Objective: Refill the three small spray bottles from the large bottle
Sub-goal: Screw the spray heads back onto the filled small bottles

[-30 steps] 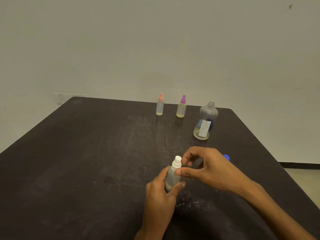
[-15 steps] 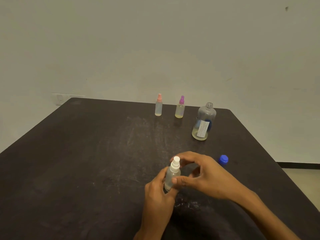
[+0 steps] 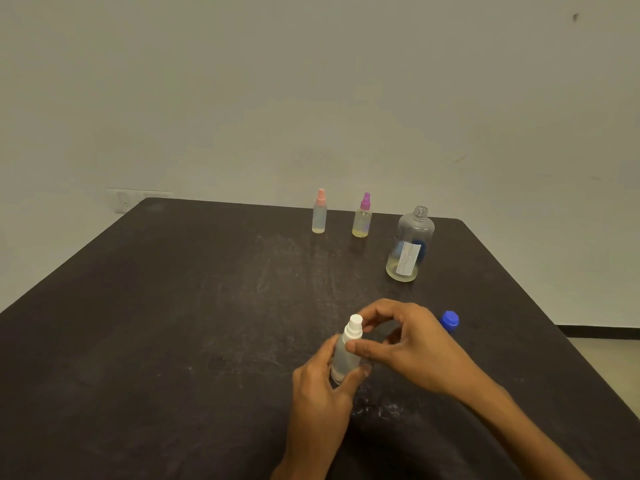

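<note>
Low in the centre of the frame, the left hand [image 3: 320,393] grasps the body of the white-topped spray bottle [image 3: 346,351] while the right hand [image 3: 408,344] pinches its white spray head [image 3: 354,329], so the step looks like twisting that head, off or on I cannot tell. The open large bottle [image 3: 408,245] stands right of centre, its blue cap [image 3: 449,320] beside the right hand; any pour next needs a steady aim at the narrow neck.

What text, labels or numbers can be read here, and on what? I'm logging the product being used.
White label on the large bottle: lines of print, too small and blurred to read.
Blue patch behind that label: no legible words.
The three small spray bottles and the blue cap: no text visible.
</note>
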